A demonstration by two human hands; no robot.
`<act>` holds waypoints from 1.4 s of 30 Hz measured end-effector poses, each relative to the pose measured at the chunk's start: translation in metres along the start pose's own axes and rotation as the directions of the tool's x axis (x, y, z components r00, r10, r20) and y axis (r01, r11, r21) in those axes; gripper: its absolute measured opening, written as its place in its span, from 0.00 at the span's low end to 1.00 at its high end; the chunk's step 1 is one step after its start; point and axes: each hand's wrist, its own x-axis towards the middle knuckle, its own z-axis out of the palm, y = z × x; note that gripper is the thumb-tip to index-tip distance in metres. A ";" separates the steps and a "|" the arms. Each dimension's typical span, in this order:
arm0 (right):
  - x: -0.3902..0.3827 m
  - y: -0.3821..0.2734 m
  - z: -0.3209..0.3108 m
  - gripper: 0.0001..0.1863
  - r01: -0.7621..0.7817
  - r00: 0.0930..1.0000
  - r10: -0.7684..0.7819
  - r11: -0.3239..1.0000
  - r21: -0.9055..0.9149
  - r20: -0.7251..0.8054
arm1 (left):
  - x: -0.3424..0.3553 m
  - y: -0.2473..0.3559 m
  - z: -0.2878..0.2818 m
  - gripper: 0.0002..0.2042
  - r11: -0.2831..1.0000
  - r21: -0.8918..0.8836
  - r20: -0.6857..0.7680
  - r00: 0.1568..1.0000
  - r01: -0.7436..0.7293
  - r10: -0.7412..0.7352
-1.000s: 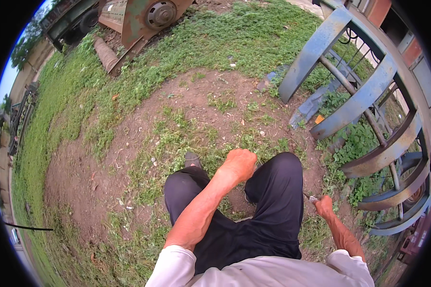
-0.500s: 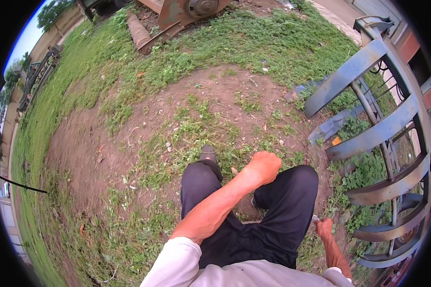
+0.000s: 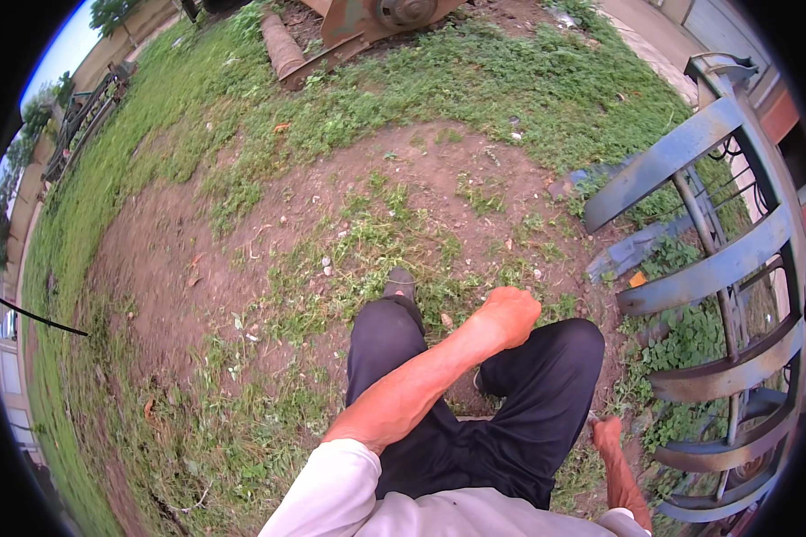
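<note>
My left hand [image 3: 510, 313] is curled into a fist with nothing in it. It swings in front of my body, above my legs in black trousers [image 3: 546, 394]. My bare left forearm [image 3: 421, 385] comes out of a white sleeve [image 3: 331, 492]. My right hand [image 3: 607, 435] hangs low at my right side over grass, close to the blue metal frame; its fingers are too small to read. My dark shoe [image 3: 399, 285] is set forward on patchy dirt and grass.
A blue curved-bar metal implement [image 3: 716, 268] stands close on the right, with weeds under it. Rusty machinery [image 3: 376, 22] and a rusty pipe [image 3: 282, 45] lie at the top. Bare dirt [image 3: 242, 242] spreads ahead, grass beyond. A fence [image 3: 81, 116] runs along the far left.
I have walked forward: the ground has slid toward me and the blue frame is closer on the right. My left fist swung right and up; my right hand dropped back.
</note>
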 end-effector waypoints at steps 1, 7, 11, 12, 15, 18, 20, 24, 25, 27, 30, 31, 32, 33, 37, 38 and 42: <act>-0.001 -0.006 0.000 0.14 -0.007 1.000 0.007 1.000 0.010 0.015 | -0.001 -0.001 0.000 0.09 1.000 0.005 0.005 1.000 0.003 -0.003; -0.018 -0.044 -0.015 0.14 -0.014 0.997 0.006 0.996 0.092 0.083 | -0.001 -0.005 0.000 0.10 1.000 0.006 0.025 0.999 0.022 -0.022; -0.003 -0.029 -0.010 0.13 -0.033 0.993 0.017 0.989 0.142 0.113 | -0.004 -0.001 -0.007 0.09 0.998 0.043 0.037 0.998 0.050 -0.052; 0.001 -0.024 -0.009 0.12 -0.033 0.994 0.013 0.983 0.180 0.112 | -0.004 -0.001 -0.004 0.09 0.997 0.049 0.014 0.999 0.052 -0.052; 0.015 -0.005 -0.012 0.10 -0.023 0.992 -0.003 0.978 0.205 0.123 | 0.001 -0.003 0.001 0.08 1.000 0.013 -0.002 1.000 -0.003 0.003; 0.015 -0.004 -0.009 0.09 -0.004 0.995 -0.024 0.957 0.291 0.095 | 0.000 -0.005 0.005 0.08 0.999 0.019 -0.011 0.999 0.031 -0.031; 0.004 -0.022 -0.014 0.09 0.019 0.993 -0.043 0.975 0.222 0.107 | -0.003 -0.007 0.004 0.08 0.998 0.021 0.001 0.998 0.056 -0.056; 0.000 -0.044 -0.026 0.14 -0.029 0.980 0.016 0.997 0.066 0.198 | -0.007 -0.009 0.000 0.08 0.998 0.014 0.003 0.998 0.064 -0.064; 0.001 -0.049 -0.028 0.17 -0.062 0.971 0.055 0.998 0.022 0.232 | -0.007 -0.009 -0.001 0.07 0.998 0.006 -0.003 0.998 0.058 -0.058; 0.032 -0.006 -0.024 0.17 -0.065 0.979 0.047 0.995 0.081 0.199 | 0.001 -0.007 0.004 0.07 0.998 -0.022 -0.038 0.998 0.056 -0.057; 0.061 0.021 -0.019 0.09 0.088 0.991 -0.103 0.981 0.175 0.081 | -0.002 -0.010 0.006 0.08 0.999 -0.013 -0.075 0.996 0.049 -0.050; 0.071 0.023 -0.018 0.10 0.057 0.990 -0.069 0.993 0.101 0.123 | -0.004 -0.012 0.010 0.08 0.998 -0.006 -0.074 0.996 0.057 -0.058; 0.083 0.030 -0.021 0.10 0.027 0.988 -0.030 0.999 0.027 0.148 | -0.004 -0.011 0.009 0.07 0.999 0.001 -0.079 0.995 0.054 -0.054; 0.094 0.038 -0.023 0.10 0.033 0.988 -0.036 0.999 0.024 0.153 | -0.003 -0.010 0.009 0.07 0.998 0.001 -0.081 0.995 0.062 -0.061; 0.106 0.058 -0.031 0.11 0.105 0.983 -0.097 0.994 -0.042 0.156 | 0.001 -0.005 0.008 0.07 0.999 -0.002 -0.072 0.996 0.044 -0.044; 0.095 0.038 -0.025 0.12 -0.002 0.983 -0.007 0.999 0.046 0.183 | -0.003 -0.008 0.012 0.07 0.998 -0.003 -0.087 0.994 0.061 -0.061; 0.081 0.014 -0.038 0.13 -0.027 0.964 0.017 0.999 0.034 0.264 | 0.001 -0.001 0.011 0.08 0.999 -0.013 -0.099 0.994 0.043 -0.044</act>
